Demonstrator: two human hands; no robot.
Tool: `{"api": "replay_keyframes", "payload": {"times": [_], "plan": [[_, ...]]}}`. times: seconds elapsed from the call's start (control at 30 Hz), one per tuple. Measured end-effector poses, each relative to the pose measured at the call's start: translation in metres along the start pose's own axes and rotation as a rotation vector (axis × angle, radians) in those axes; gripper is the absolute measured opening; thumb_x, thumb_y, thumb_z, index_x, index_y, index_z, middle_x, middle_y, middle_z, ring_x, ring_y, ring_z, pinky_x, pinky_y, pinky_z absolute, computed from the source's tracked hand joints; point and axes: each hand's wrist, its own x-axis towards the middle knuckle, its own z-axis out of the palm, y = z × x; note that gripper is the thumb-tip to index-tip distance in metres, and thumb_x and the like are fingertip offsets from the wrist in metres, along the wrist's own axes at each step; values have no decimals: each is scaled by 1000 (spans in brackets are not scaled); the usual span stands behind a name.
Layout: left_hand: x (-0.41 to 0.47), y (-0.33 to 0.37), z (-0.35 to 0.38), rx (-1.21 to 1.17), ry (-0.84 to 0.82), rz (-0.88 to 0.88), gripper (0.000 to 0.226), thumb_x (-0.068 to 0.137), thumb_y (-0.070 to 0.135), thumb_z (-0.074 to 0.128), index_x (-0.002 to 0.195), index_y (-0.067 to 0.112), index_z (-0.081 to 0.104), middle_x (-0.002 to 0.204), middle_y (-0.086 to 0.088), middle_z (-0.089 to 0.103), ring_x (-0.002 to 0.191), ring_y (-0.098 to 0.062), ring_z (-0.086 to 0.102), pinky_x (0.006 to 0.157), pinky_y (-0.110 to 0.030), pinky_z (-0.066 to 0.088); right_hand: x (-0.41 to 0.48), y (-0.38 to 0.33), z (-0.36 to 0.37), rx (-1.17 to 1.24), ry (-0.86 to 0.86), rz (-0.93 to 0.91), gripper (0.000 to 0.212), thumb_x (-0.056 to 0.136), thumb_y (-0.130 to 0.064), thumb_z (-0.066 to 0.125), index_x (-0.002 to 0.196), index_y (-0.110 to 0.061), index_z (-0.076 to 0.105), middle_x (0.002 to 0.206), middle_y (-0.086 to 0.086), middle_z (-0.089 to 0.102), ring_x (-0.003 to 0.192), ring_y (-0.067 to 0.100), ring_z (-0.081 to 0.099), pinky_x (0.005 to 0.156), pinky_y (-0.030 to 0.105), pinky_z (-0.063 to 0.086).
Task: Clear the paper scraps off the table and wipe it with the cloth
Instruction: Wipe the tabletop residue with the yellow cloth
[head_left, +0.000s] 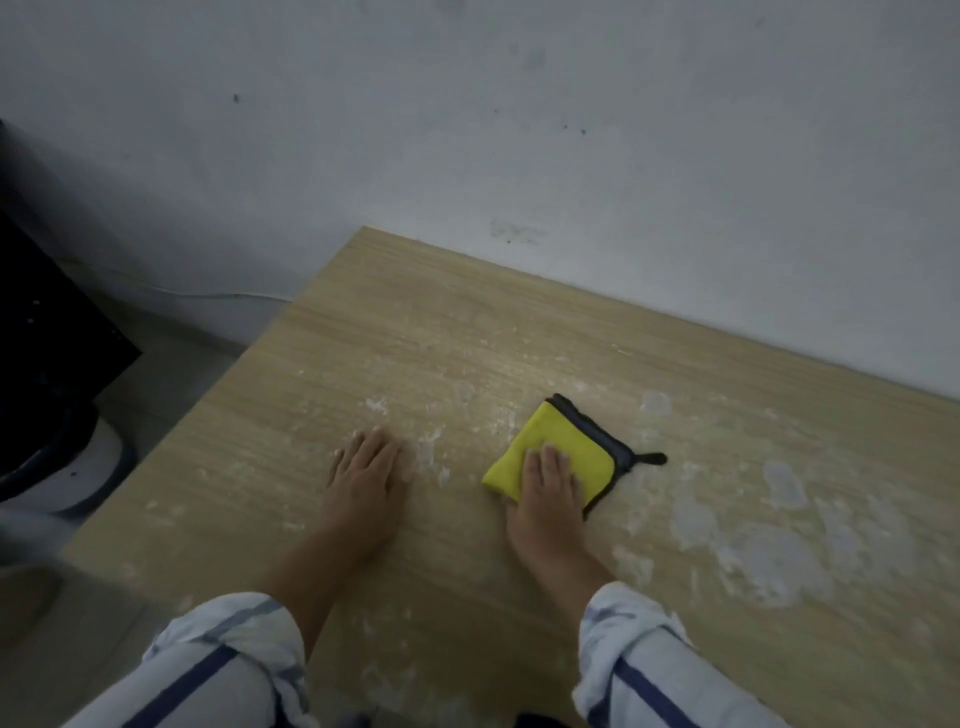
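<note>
The pale wood-grain surface (467, 322) runs back to a grey-white wall (519, 130) and takes up most of the head view. The left hand (366, 467) lies flat on the bare wood near the middle, palm down, fingers straight and close together, holding nothing. The right hand (550, 483) lies palm down on the cloth (550, 431), its fingers straight and pressing on it rather than curled round it. The cloth is a folded yellow square with a dark grey edge. It lies flat on the surface just right of centre, well apart from the left hand, with one corner pointing toward the wall. A small black loop (649, 458) sticks out from the cloth's right corner onto the wood. Whitish patches (753, 551) mark the surface, thickest to the right of the cloth, with thinner smears between the two hands and beyond the fingertips; what they are cannot be told. Both forearms are bare below rolled-up sleeves, the left sleeve (218, 660) and the right sleeve (639, 660) pale with dark blue stripes. Off the left edge of the surface, lower down, stand a black object (47, 312) and a white rounded thing (88, 467), both too dim to identify.
</note>
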Motion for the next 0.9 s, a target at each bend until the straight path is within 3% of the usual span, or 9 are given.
{"api": "replay_keyframes", "payload": {"times": [0.23,0.33,0.43,0.53,0.6,0.67,0.77,0.9], "plan": [[-3,-5,-24,-398,48,91,54,90,36,27,125,7,56,131,-15,54,131,-32,40,111,-45,27,-24,-84,17,223,-104,-259,67,93,-33,45,148,-14,12,158,5,-3,144,22,-10,114,37,-10],[5,2,-34,-400,-3,-9,51,93,42,30,127,10,54,128,-14,57,123,-31,48,104,-46,36,-31,-80,6,508,-35,-232,64,92,-39,50,145,-15,24,157,2,12,144,15,4,113,30,5],[13,33,-24,45,-31,76,49,93,38,36,136,15,39,142,-10,43,131,-29,35,109,-46,26,-32,-53,-2,543,251,0,47,97,-25,43,140,-11,35,154,5,23,142,17,15,114,29,15],[2,67,2,187,-209,376,59,94,41,32,146,18,18,156,-4,15,144,-25,6,114,-48,6,-33,-33,5,415,262,161,48,97,-14,36,143,-7,28,154,11,20,143,23,13,118,38,13],[-9,67,18,257,-290,448,65,93,53,24,148,25,4,159,1,-2,144,-23,-8,114,-48,-5,-31,-28,14,300,243,159,50,95,-11,37,144,-8,26,154,11,18,143,24,10,118,40,9],[-13,54,21,302,-243,388,70,88,62,18,148,31,-2,158,6,-8,144,-23,-13,112,-49,-12,-29,-28,20,225,261,139,50,93,-9,38,142,-8,29,154,11,20,143,24,9,118,40,6],[-15,21,9,299,-148,190,68,83,60,21,145,42,1,158,12,-2,144,-25,-9,109,-57,-11,-24,-36,22,171,293,106,46,94,-12,36,140,-9,33,154,10,21,144,24,9,116,40,4],[-6,-32,-27,213,10,-83,48,90,43,32,138,44,27,154,12,21,140,-25,16,107,-55,17,-14,-55,23,153,274,25,45,96,-17,33,140,-9,32,154,11,21,144,24,7,116,38,2]]}}
